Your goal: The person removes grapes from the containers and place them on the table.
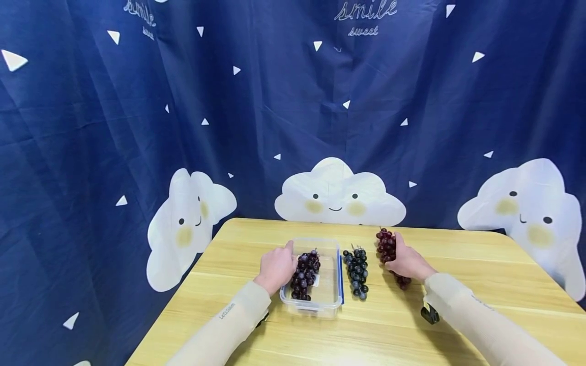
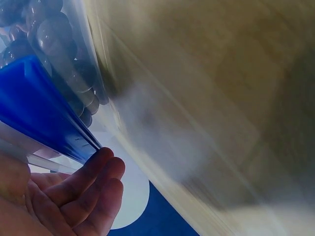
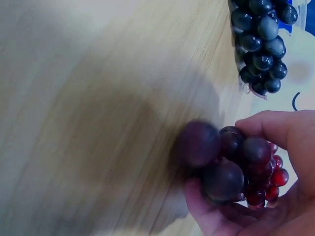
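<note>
A clear plastic food container [image 1: 328, 300] with blue flaps stands on the table, a bunch of dark purple grapes [image 1: 305, 277] lying along its left side. My left hand [image 1: 278, 267] grips the container's left edge. In the left wrist view its fingertips [image 2: 103, 157] are at the end of a blue flap [image 2: 39, 105]. My right hand [image 1: 409, 260] holds a bunch of red grapes [image 1: 387, 246], with thumb and fingers around it in the right wrist view. Between the container and this hand lies a bunch of blue-black grapes [image 1: 357, 272].
The light wooden table [image 1: 366, 335] carries everything. Behind it hangs a dark blue curtain [image 1: 293, 101] with printed white clouds and triangles, right at the table's back edge. A black wrist device [image 1: 429, 312] sits under the right sleeve.
</note>
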Tool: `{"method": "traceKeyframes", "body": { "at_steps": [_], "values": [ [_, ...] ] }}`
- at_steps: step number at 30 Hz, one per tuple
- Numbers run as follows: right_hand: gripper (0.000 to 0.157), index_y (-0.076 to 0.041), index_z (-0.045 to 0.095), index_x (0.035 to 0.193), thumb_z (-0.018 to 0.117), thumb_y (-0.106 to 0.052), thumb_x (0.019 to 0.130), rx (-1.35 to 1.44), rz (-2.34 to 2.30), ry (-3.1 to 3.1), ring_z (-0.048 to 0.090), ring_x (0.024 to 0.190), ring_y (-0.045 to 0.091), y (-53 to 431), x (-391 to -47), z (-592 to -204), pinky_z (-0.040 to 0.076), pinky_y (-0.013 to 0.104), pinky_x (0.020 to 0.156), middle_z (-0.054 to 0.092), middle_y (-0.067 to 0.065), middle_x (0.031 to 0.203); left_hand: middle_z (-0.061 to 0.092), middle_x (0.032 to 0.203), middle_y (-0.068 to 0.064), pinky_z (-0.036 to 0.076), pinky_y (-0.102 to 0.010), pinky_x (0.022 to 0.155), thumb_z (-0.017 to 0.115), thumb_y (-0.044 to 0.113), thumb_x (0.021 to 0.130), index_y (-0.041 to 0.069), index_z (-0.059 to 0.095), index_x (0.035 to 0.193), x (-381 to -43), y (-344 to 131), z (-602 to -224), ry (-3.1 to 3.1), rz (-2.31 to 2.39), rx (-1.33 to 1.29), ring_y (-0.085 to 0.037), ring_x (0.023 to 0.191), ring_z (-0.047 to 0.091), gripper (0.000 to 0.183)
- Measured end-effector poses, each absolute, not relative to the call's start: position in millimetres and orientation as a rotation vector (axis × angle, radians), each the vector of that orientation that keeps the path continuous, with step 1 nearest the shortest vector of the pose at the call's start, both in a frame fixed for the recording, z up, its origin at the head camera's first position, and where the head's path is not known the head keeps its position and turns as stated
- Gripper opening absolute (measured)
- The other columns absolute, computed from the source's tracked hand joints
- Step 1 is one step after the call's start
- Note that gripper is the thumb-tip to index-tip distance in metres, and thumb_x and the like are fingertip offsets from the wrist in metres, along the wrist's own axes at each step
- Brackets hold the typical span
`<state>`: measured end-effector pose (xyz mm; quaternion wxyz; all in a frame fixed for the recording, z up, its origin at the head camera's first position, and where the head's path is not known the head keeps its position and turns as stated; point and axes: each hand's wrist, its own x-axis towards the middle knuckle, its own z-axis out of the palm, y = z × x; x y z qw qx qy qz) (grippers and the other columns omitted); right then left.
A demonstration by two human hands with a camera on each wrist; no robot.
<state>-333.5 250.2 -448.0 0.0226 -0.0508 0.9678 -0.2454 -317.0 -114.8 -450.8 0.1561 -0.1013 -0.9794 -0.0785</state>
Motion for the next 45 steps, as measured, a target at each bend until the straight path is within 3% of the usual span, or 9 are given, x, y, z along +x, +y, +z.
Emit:
{"method": "traceKeyframes", "body": {
  "at_steps": [9,20,25,39,45],
  "values": [
    [0.103,0.011,0.001,0.155,0.072,-0.021,0.088,-0.123,-0.800,2.979,0.050,0.124,0.058,248.1,-329.7,-446.5,0.043,0.064,0.101,0.045,0.046,0.137,0.074,0.090,-0.014,0.051,-0.040,0.051,0.064,0.025,0.095,0.008,0.056,0.141,-316.0,-114.8,-450.7,-2.822,-0.229,-0.273,-0.027,0.064,0.066,0.050],
    [0.098,0.013,0.004,0.154,0.068,-0.029,0.092,-0.144,-0.748,2.987,0.055,0.118,0.056,241.8,-312.9,-440.6,0.046,0.063,0.098,0.047,0.045,0.136,0.073,0.085,-0.012,0.048,-0.037,0.049,0.064,0.024,0.095,0.008,0.055,0.143,-315.4,-112.8,-449.5,-2.819,-0.252,-0.290,-0.024,0.060,0.062,0.051],
    [0.099,0.011,0.007,0.154,0.070,-0.031,0.091,-0.162,-0.731,3.001,0.062,0.108,0.054,241.4,-303.4,-441.1,0.049,0.063,0.093,0.049,0.046,0.132,0.072,0.084,-0.012,0.047,-0.036,0.049,0.063,0.023,0.095,0.008,0.054,0.143,-315.6,-112.0,-448.6,-2.825,-0.252,-0.289,-0.022,0.059,0.061,0.051],
    [0.109,0.013,-0.002,0.154,0.073,-0.031,0.089,-0.202,-0.777,2.941,0.057,0.115,0.057,235.9,-290.0,-440.2,0.043,0.066,0.100,0.045,0.046,0.136,0.071,0.080,-0.012,0.044,-0.035,0.046,0.061,0.023,0.096,0.007,0.053,0.145,-320.2,-114.3,-450.8,-2.827,-0.254,-0.273,-0.020,0.054,0.056,0.052],
    [0.110,0.013,0.001,0.153,0.073,-0.039,0.090,-0.228,-0.748,2.956,0.062,0.108,0.053,235.8,-287.3,-442.1,0.049,0.061,0.094,0.050,0.046,0.131,0.073,0.087,-0.013,0.046,-0.035,0.047,0.061,0.024,0.096,0.008,0.053,0.145,-319.5,-114.4,-452.1,-2.832,-0.226,-0.270,-0.021,0.058,0.059,0.052]
  ]
}}
